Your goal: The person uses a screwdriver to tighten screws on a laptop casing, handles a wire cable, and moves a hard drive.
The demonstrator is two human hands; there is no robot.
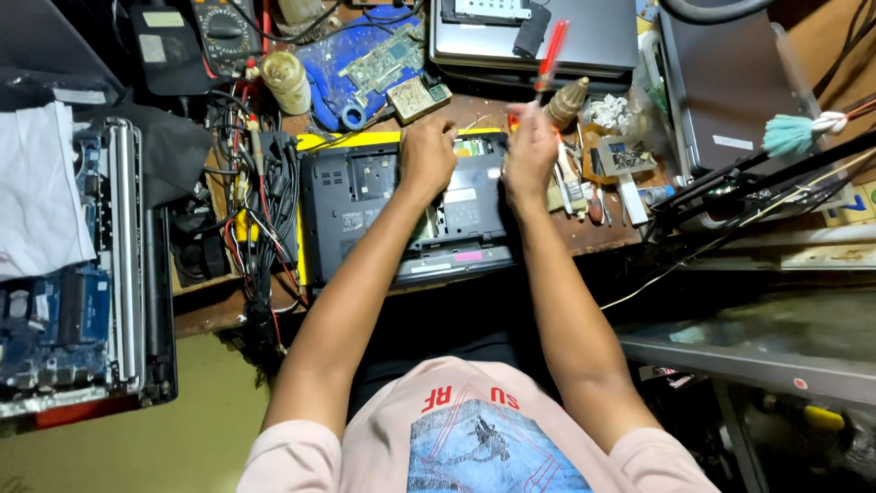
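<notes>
Left hand (427, 151) pressed flat on laptop (401, 215); right hand (529, 151) grasping red screwdriver (550, 55). Advised: keep base steady, tip square in screw.

red screwdriver (551, 55), black laptop (365, 196) yellow-edged

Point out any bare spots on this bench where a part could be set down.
Little shows. A brown strip of bench lies bare right of the yellow-edged laptop, below the small tools. The closed grey laptop lid at far right is flat and free. The cable tangle and circuit boards crowd the rest.
</notes>
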